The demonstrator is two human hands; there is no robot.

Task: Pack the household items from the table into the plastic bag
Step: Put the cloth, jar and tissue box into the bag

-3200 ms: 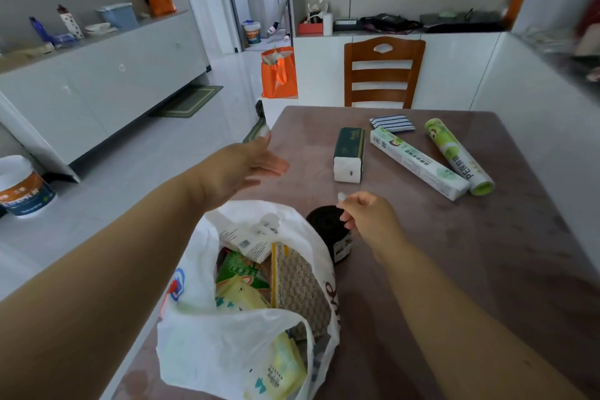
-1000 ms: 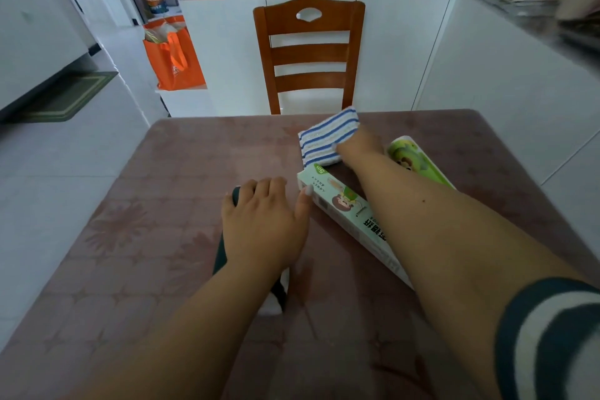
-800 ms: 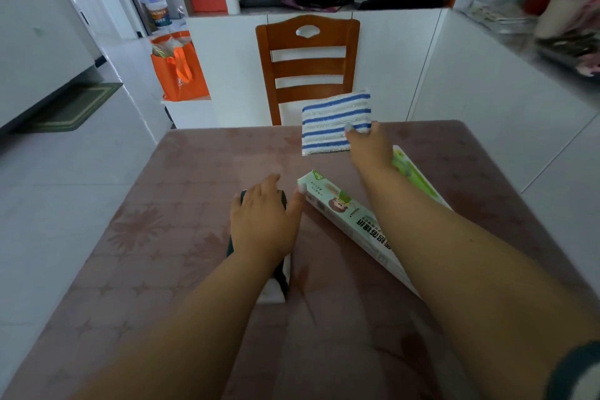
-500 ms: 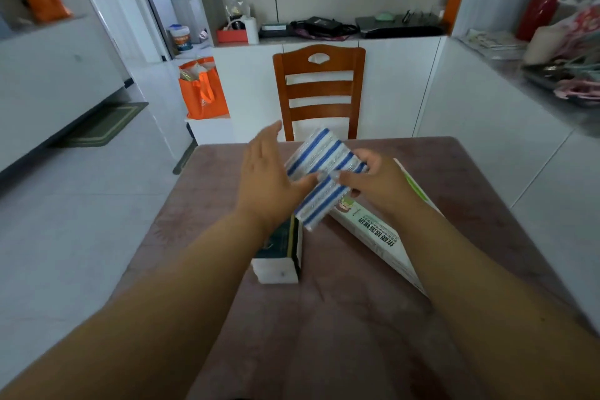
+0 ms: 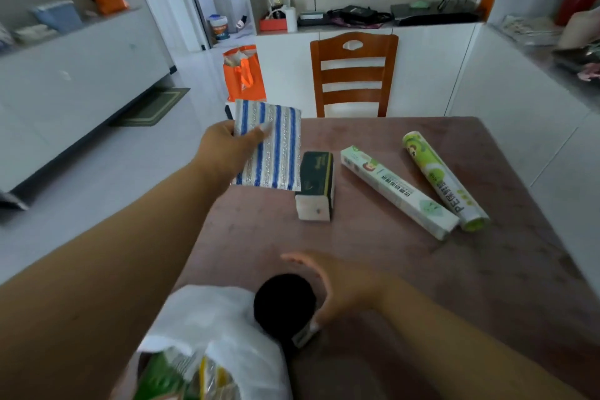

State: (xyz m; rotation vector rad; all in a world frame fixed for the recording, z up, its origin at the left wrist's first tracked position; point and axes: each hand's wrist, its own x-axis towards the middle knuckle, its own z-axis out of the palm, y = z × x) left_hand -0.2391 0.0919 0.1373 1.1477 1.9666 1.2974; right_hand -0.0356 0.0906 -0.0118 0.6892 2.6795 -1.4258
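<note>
My left hand [image 5: 224, 149] holds a blue-and-white striped cloth [image 5: 272, 149] by its upper left corner, above the table's left edge. My right hand [image 5: 337, 289] is low near the front, fingers curved around a black roll [image 5: 284, 304] that stands beside the white plastic bag [image 5: 207, 321]; whether the hand grips the roll is unclear. The bag lies at the front left with green and yellow packets inside. On the table lie a dark green tissue pack [image 5: 316, 185], a long white box [image 5: 397, 191] and a green roll [image 5: 443, 178].
The brown table [image 5: 422, 269] runs to a white counter on the right. A wooden chair [image 5: 354, 75] stands at the far end. An orange bag [image 5: 243, 75] sits on the floor beyond the table. White cabinets line the left wall.
The cloth has passed from my right hand to my left and moved left. My right hand has dropped to the black roll. The view has tilted down, so the bag shows again.
</note>
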